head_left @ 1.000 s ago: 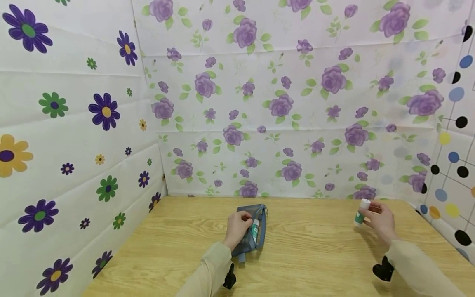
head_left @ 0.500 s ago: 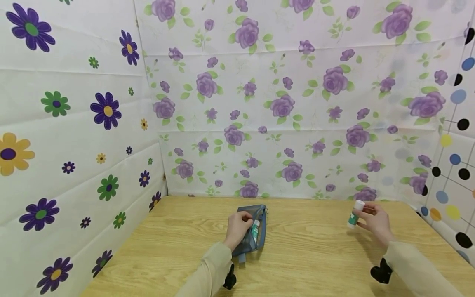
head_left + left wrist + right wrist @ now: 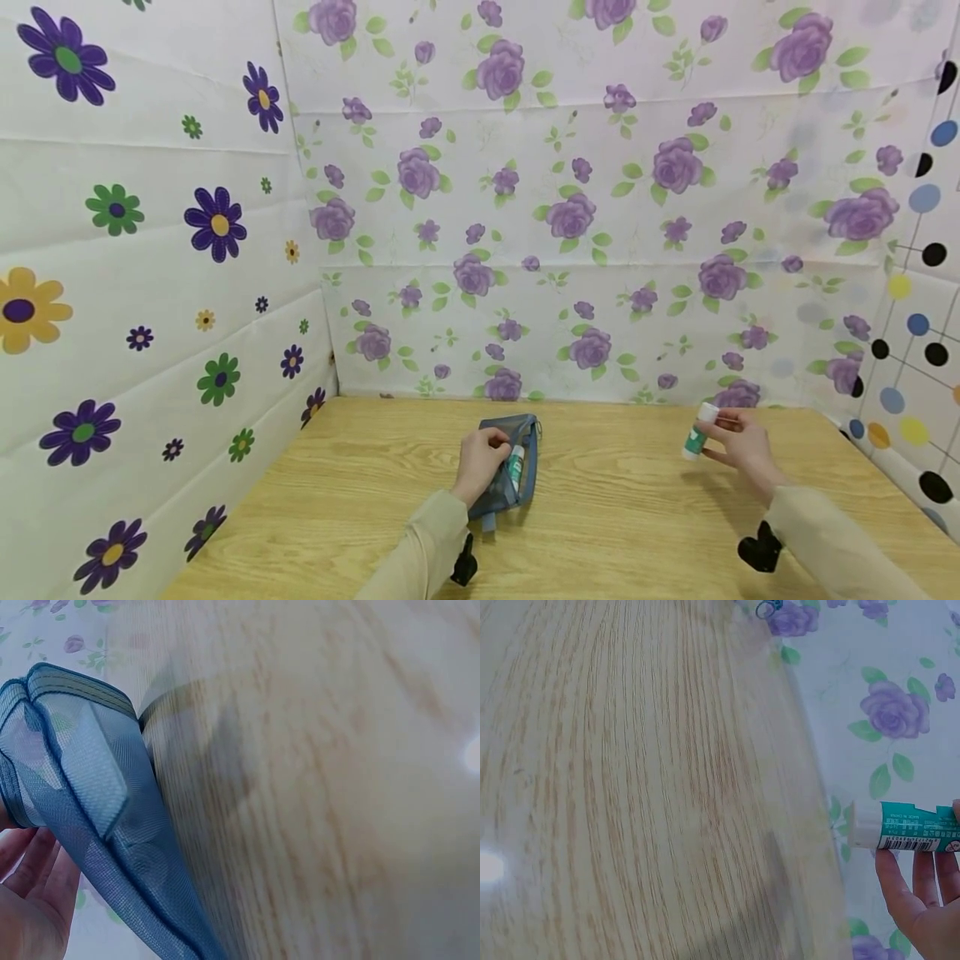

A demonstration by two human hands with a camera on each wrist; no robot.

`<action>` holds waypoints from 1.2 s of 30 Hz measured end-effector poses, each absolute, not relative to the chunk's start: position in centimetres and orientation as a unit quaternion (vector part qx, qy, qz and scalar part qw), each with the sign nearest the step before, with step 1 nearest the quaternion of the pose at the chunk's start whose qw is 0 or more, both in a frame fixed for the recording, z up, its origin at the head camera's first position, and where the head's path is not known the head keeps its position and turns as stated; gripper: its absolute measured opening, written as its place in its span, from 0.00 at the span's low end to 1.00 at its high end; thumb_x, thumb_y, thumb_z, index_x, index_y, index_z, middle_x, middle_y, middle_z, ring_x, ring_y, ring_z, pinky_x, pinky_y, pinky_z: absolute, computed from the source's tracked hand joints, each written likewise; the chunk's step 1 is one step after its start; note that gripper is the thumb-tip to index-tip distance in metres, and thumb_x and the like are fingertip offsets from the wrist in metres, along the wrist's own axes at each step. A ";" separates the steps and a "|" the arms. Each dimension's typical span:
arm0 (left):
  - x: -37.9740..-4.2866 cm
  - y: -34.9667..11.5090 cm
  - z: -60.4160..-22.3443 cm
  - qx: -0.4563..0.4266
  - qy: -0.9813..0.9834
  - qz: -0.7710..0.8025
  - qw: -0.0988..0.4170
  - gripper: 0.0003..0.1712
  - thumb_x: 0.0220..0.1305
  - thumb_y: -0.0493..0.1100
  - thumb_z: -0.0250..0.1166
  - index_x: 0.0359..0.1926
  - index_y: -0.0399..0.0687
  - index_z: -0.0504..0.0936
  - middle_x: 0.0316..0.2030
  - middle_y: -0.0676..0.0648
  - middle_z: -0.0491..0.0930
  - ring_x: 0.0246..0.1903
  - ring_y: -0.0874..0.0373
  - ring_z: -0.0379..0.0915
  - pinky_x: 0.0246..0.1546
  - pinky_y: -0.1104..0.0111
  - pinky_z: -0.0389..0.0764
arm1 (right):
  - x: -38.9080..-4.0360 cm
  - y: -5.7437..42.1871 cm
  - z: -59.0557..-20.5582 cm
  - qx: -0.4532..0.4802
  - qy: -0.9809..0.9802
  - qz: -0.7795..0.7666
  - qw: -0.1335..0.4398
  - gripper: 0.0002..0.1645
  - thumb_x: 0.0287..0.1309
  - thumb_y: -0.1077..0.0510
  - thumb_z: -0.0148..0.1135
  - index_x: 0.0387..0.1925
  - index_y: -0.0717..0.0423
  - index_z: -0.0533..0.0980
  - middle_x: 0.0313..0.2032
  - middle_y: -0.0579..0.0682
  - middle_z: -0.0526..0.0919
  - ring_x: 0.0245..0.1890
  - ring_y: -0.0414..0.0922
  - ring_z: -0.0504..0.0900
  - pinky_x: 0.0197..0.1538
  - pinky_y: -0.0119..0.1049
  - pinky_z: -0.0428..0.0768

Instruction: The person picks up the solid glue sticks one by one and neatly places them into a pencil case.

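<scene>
My left hand grips the edge of a blue mesh zip pouch, which stands open toward the right on the table. Inside the pouch shows a green and white glue stick. In the left wrist view the mesh pouch hides part of the fingers. My right hand pinches a second glue stick, held tilted above the table with its white cap up. The right wrist view shows the green label and barcode of this glue stick, with fingertips beneath it.
The wooden table runs back to a wall sheet printed with purple roses. Flowered and dotted sheets close off the left and right sides. A dark strap piece hangs under the right sleeve.
My right hand has moved left with its glue stick, nearer to the pouch. The left hand and the pouch stay in place.
</scene>
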State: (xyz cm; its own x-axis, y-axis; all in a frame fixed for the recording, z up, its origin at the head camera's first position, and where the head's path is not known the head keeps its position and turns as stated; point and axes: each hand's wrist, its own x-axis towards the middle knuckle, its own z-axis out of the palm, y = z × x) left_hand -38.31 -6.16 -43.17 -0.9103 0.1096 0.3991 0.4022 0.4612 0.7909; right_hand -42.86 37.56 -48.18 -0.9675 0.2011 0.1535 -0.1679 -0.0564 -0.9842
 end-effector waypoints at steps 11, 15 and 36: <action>-38.2 -6.3 -43.3 -0.154 -0.842 -0.495 0.151 0.05 0.58 0.31 0.59 0.34 0.35 0.81 0.24 0.51 0.74 0.21 0.59 0.68 0.21 0.67 0.71 | -37.1 32.1 -42.2 0.013 -0.699 0.710 0.080 0.32 0.54 0.56 0.63 0.53 0.68 0.60 0.45 0.59 0.64 0.36 0.40 0.75 0.42 0.46 0.75; -38.3 -6.3 -43.5 -0.153 -0.843 -0.494 0.150 0.05 0.58 0.31 0.59 0.34 0.36 0.81 0.24 0.51 0.74 0.21 0.59 0.68 0.21 0.67 0.71 | -35.8 30.7 -40.9 0.008 -0.708 0.703 0.063 0.33 0.58 0.58 0.59 0.56 0.72 0.55 0.47 0.61 0.62 0.36 0.38 0.75 0.44 0.47 0.73; -38.2 -6.2 -43.1 -0.157 -0.840 -0.498 0.152 0.05 0.58 0.32 0.59 0.34 0.35 0.81 0.24 0.51 0.74 0.21 0.59 0.67 0.21 0.67 0.71 | -36.1 27.7 -40.0 0.021 -0.699 0.714 0.006 0.37 0.61 0.57 0.55 0.62 0.72 0.49 0.52 0.64 0.60 0.47 0.53 0.71 0.47 0.50 0.70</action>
